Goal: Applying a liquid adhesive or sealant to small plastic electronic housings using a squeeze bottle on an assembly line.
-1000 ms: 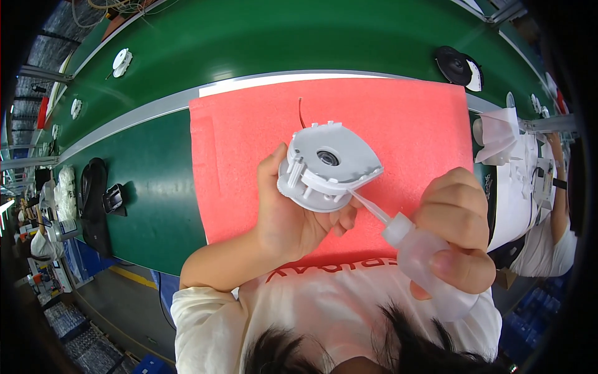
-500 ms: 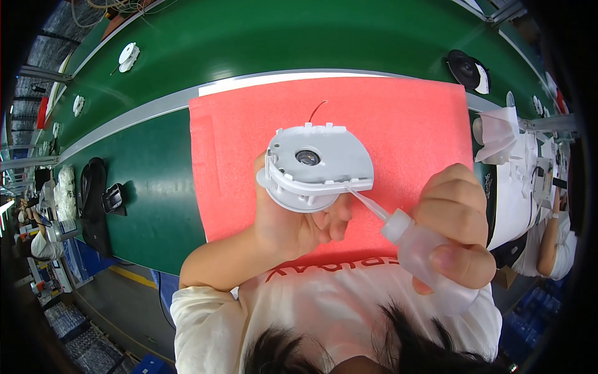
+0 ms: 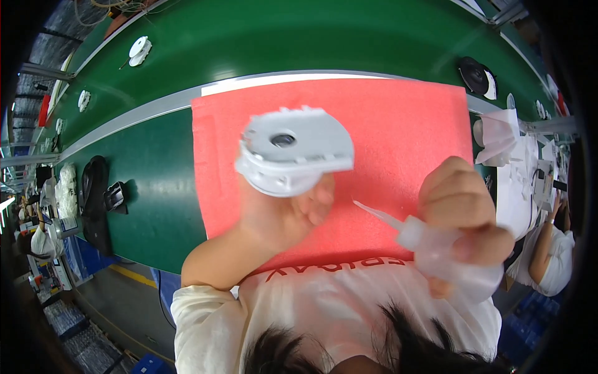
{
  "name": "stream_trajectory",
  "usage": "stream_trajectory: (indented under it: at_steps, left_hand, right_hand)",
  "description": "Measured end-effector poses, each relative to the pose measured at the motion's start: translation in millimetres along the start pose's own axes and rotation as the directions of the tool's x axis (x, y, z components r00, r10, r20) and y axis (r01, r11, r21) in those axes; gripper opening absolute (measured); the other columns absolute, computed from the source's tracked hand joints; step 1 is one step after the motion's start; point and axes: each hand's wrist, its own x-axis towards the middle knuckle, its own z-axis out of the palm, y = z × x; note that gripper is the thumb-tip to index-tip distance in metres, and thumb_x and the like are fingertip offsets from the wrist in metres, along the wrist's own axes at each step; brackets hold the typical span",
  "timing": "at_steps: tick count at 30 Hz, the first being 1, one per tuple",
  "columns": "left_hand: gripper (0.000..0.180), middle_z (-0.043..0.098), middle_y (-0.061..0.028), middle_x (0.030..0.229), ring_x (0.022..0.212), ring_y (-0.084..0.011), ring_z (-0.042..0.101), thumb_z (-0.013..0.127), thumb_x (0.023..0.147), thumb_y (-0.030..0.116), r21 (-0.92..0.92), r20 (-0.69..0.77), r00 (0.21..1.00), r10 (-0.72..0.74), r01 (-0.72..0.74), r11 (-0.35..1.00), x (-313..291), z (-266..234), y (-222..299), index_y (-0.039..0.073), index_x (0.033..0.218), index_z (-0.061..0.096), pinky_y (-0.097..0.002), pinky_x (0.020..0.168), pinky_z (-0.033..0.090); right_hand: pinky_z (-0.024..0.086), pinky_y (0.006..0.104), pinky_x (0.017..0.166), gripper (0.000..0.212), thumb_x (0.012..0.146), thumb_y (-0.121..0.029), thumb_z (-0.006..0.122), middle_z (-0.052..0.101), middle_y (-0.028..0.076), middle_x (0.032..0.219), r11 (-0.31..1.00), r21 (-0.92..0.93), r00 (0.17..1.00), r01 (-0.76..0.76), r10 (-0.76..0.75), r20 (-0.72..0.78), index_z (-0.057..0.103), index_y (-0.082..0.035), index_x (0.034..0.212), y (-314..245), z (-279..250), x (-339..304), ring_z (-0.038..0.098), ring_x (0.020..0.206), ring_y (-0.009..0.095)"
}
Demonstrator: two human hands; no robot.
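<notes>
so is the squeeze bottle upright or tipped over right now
Tipped. The right hand holds the squeeze bottle nearly on its side, nozzle pointing up-left toward the white round part in the left hand, not touching it.

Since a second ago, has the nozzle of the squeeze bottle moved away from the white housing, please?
Yes. The squeeze bottle in the right hand has drawn back right over the red foam mat; its nozzle no longer touches the white housing.

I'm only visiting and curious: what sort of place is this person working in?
Most likely a factory assembly line. A long green conveyor belt carries round white plastic parts past the bench, the left hand holds a similar round white plastic housing over a red foam mat, and another worker sits nearby.
</notes>
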Motion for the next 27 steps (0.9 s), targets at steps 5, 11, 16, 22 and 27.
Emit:
stream_trajectory:
  at_steps: [5,11,16,22,27]
  left_hand:
    - [0.056,0.061,-0.0103,0.081,0.067,-0.0211,0.06,0.036,0.082,0.056,0.72,0.167,0.822,0.545,-0.479,0.502,36,36,62,0.006,0.1,0.054,-0.0315,0.049,0.046]
    - [0.057,0.063,-0.0156,0.084,0.077,-0.0218,0.062,0.059,0.07,0.045,0.752,0.362,0.641,0.677,0.229,-0.618,192,17,226,-0.003,0.099,0.054,-0.0327,0.067,0.049]
    - [0.063,0.064,-0.0153,0.092,0.085,-0.0299,0.062,0.057,0.068,0.049,0.446,0.388,0.641,0.662,0.498,-0.744,297,28,281,0.0,0.107,0.054,-0.0355,0.073,0.049]
    - [0.049,0.064,-0.0149,0.092,0.089,-0.0259,0.06,0.058,0.072,0.044,0.685,0.624,0.318,0.714,0.217,-0.696,303,55,326,0.002,0.097,0.063,-0.0338,0.08,0.045]
    - [0.041,0.063,-0.0224,0.091,0.092,-0.0362,0.059,0.052,0.073,0.035,0.622,0.417,0.142,0.898,0.675,-0.396,192,53,410,-0.001,0.086,0.066,-0.0397,0.079,0.046]
  right_hand:
    - [0.033,0.0248,0.044,0.069,0.067,-0.047,0.067,0.05,0.01,0.083,0.787,0.48,0.849,-0.387,0.508,-0.148,0.034,-0.007,0.113,17,-7,16,0.042,0.052,0.013]
    - [0.034,0.0188,0.045,0.077,0.069,-0.039,0.065,0.053,0.011,0.085,0.572,0.49,0.607,-0.658,0.788,-0.104,0.032,0.007,0.122,138,3,16,0.046,0.053,0.009]
    - [0.036,0.0185,0.044,0.074,0.069,-0.038,0.067,0.054,0.01,0.085,0.652,0.424,0.654,-0.628,0.738,-0.166,0.038,0.008,0.119,218,-13,15,0.047,0.053,0.009]
    - [0.035,0.0194,0.045,0.072,0.067,-0.039,0.068,0.053,0.008,0.078,0.702,0.328,0.626,-0.632,0.712,-0.316,0.04,0.006,0.116,199,-42,7,0.047,0.053,0.009]
    - [0.032,0.0195,0.042,0.061,0.07,-0.042,0.064,0.049,0.005,0.066,0.723,0.464,0.654,-0.512,0.678,-0.335,0.043,0.002,0.106,145,-41,11,0.044,0.051,0.009]
